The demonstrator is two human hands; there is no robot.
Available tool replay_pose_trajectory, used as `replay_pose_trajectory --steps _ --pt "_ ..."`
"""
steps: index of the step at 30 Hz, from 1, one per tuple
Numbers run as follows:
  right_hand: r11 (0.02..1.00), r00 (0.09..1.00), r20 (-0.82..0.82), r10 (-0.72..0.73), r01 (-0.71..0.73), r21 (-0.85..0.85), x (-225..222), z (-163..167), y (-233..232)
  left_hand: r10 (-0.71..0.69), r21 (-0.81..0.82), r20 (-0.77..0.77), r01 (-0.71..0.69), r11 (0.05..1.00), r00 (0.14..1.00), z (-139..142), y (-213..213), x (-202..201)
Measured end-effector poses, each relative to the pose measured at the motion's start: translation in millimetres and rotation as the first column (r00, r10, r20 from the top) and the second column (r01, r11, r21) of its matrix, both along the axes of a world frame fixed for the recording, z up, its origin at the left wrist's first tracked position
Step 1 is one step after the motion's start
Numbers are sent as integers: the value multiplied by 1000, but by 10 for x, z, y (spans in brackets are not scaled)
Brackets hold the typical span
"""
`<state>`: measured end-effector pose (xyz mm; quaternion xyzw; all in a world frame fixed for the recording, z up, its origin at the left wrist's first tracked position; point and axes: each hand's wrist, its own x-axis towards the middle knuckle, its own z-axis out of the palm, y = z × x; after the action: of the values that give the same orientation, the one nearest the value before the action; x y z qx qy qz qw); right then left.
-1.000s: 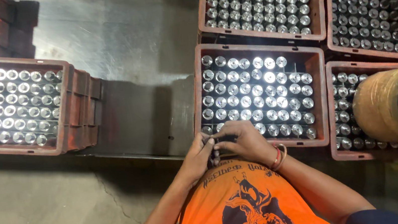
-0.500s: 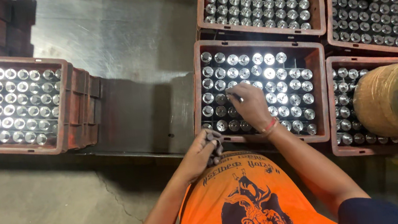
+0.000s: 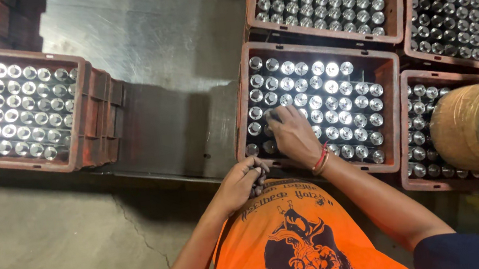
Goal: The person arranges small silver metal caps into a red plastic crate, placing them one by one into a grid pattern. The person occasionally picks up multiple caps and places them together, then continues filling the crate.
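Note:
A red-brown crate (image 3: 315, 47) stands right in front of me, filled with several dark bottles with shiny round tops (image 3: 334, 89). My right hand (image 3: 294, 137), a red thread band on its wrist, reaches into the crate's near left part. Its fingertips are pinched on one bottle's top (image 3: 272, 116). My left hand (image 3: 244, 182) stays at the crate's near edge, above my orange shirt. It is closed around a few small dark pieces that are too small to make out.
More crates of the same bottles stand at the left (image 3: 85, 129), beyond the middle crate (image 3: 395, 3) and at the right (image 3: 460, 19). A thick brown roll (image 3: 470, 124) lies over the near right crate. A metal sheet (image 3: 169, 58) and concrete floor (image 3: 52, 248) lie between.
My right hand left my left hand at the crate's near edge, went into the crate, and now sits at a bottle further left. The left hand barely moved.

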<state>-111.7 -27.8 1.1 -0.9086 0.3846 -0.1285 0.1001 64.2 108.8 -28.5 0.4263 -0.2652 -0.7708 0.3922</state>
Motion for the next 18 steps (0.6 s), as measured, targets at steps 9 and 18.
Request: replay_pose_trajectory --steps 9,18 --pt "700 916 338 -215 -96 708 -206 355 346 172 67 -46 -169 983 984 -97 83 -30" --pt "561 903 70 -425 202 803 -194 231 214 89 39 -77 -86 995 993 -53 54 -107"
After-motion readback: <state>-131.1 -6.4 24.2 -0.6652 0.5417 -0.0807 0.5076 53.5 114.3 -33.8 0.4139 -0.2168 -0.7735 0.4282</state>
